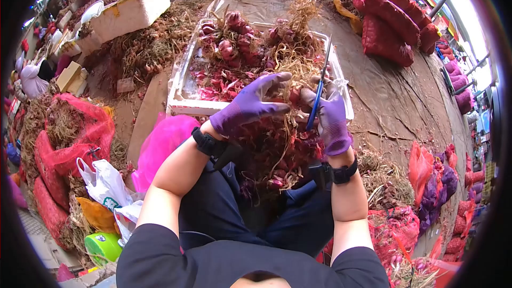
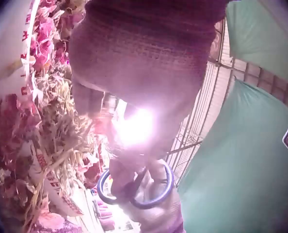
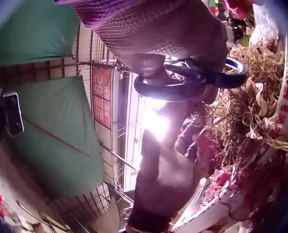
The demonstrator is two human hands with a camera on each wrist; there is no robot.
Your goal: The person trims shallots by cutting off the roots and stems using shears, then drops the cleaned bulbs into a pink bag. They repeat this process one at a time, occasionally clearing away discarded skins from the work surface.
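Both hands wear purple work gloves with greyish palms. In the head view my right hand (image 1: 329, 114) holds scissors (image 1: 318, 98), their blades pointing away from the body. Their looped handles (image 3: 183, 90) show around the fingers in the right wrist view. My left hand (image 1: 250, 104) is close by, thumb and fingers apart and reaching toward a reddish bulb (image 1: 295, 96) between the hands. Dry stalks hang below there. Beyond the hands, a white foam box (image 1: 194, 108) holds shallots (image 1: 226, 49) with dry stalks and loose red skins (image 1: 213, 82). Glare hides part of the fingers in both wrist views.
Shallots and skins (image 1: 280, 165) are heaped between the legs. A pink mesh bag (image 1: 165, 152) and white plastic bag (image 1: 106, 184) are at left. Filled red sacks (image 1: 386, 34) stand far right, and straw (image 1: 381, 173) lies near the right arm. Another foam box (image 1: 130, 13) is back left.
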